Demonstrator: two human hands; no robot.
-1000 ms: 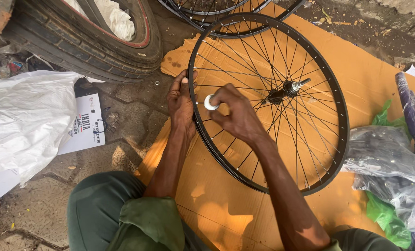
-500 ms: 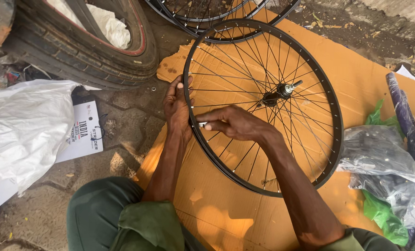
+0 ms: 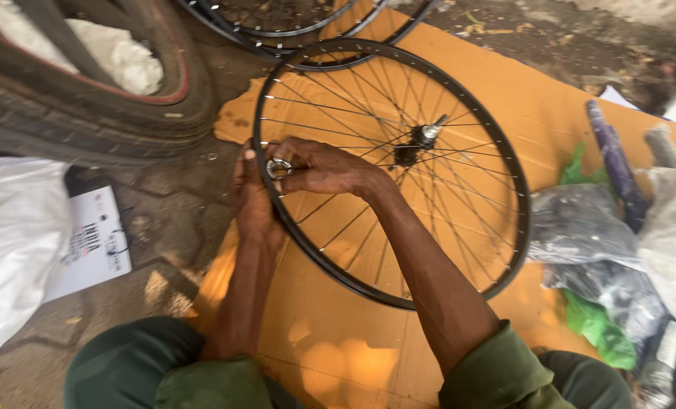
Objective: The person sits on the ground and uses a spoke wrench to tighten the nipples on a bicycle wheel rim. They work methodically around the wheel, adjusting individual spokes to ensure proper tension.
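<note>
Wheel: the wheel (image 3: 459,220) lies flat on orange cardboard (image 3: 330,341), hub (image 3: 423,138) in the middle.
Left hand: the left hand (image 3: 253,201) wraps closed around the rim's left edge.
Right hand: the right hand (image 3: 324,168) pinches a small metal ring (image 3: 279,167) at the rim, just beside the left hand.
Room: a big tyre (image 3: 88,113) lies near on the left, plastic bags (image 3: 603,257) on the right; bare cardboard lies below.

— What is seen at the left?
— A tyre (image 3: 88,113); a white sack (image 3: 12,250); a card (image 3: 92,242).
— And right?
— Plastic bags (image 3: 588,227) are piled on cardboard (image 3: 550,113); more rims (image 3: 308,23) above.
</note>
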